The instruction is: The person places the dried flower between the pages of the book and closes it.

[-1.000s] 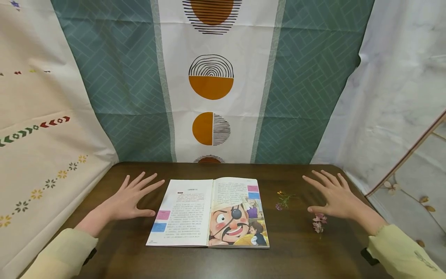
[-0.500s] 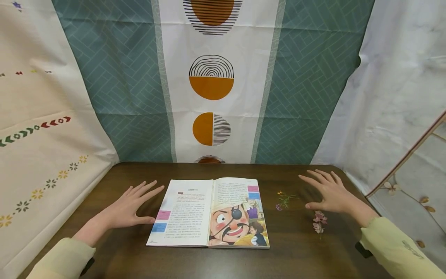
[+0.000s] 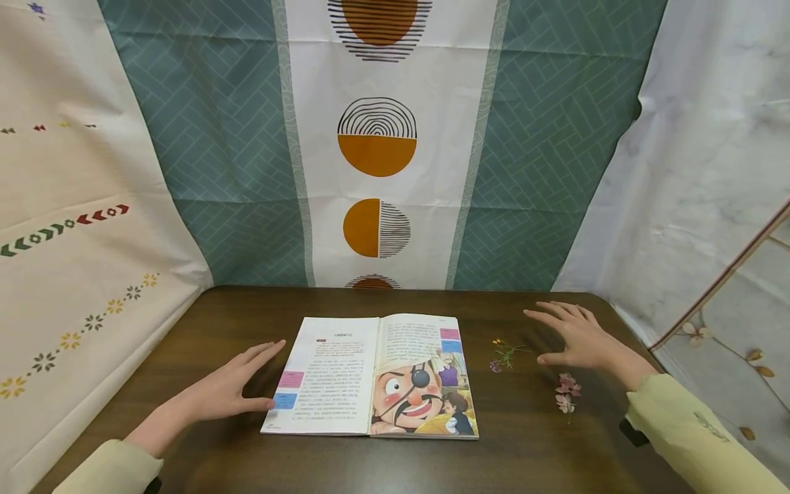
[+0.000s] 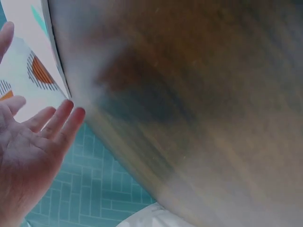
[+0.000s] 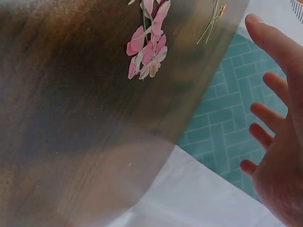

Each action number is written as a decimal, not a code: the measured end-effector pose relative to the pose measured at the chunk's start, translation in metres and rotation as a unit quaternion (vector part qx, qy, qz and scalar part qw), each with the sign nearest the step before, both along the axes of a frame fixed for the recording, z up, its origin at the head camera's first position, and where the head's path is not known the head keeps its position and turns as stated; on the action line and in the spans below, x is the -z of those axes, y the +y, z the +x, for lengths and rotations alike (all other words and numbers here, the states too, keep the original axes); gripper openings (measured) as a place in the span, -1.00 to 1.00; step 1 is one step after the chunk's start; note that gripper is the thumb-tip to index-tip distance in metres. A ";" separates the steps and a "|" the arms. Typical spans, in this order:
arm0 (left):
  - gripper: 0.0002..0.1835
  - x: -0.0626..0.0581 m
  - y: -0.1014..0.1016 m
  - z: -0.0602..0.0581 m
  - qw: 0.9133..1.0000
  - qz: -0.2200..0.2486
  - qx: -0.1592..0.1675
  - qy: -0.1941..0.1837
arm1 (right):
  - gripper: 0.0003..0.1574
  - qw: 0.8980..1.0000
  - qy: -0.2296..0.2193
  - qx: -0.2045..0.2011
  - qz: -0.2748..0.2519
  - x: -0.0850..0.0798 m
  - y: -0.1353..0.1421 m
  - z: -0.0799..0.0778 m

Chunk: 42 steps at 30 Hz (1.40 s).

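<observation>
An open book (image 3: 336, 384) lies flat on the dark wooden table, with a cartoon pirate on its right page. My left hand (image 3: 225, 384) is at the book's left edge, its fingers stretched out and holding nothing; whether the thumb touches the page I cannot tell. To the right of the book lie a small sprig with yellow and purple flowers (image 3: 505, 353) and a pink flower sprig (image 3: 566, 394). Above and behind the pink sprig is my right hand (image 3: 583, 343), fingers spread and nothing in its grasp. In the right wrist view the pink petals (image 5: 150, 45) show clearly.
The brown table (image 3: 420, 470) has a rounded back edge. A green and white patterned cloth (image 3: 524, 171) hangs behind it. A cream cloth (image 3: 92, 274) stands at the left, a marbled one (image 3: 697, 206) at the right.
My left hand has sunk a little and turned, its fingers now closer together. The right hand has shifted slightly left, toward the book. Book and flowers stay in place.
</observation>
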<state>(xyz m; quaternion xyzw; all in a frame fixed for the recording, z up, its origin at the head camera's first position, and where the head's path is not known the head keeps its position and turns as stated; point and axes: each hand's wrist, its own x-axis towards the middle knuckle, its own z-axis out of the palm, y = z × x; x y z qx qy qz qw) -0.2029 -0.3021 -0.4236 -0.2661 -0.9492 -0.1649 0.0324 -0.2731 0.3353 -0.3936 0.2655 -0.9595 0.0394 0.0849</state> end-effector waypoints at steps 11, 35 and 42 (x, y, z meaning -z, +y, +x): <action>0.03 0.003 0.003 0.003 0.994 0.071 0.016 -0.079 | 0.04 1.000 -0.019 -0.007 -0.011 0.006 0.003 -0.014; 0.00 0.019 0.012 0.005 0.974 0.137 -0.010 -0.180 | -0.47 0.983 -0.136 -0.067 -0.106 0.019 0.000 -0.044; 0.02 0.017 0.005 0.000 0.955 0.177 0.020 -0.236 | -0.61 0.979 -0.161 -0.064 -0.108 0.023 -0.002 -0.051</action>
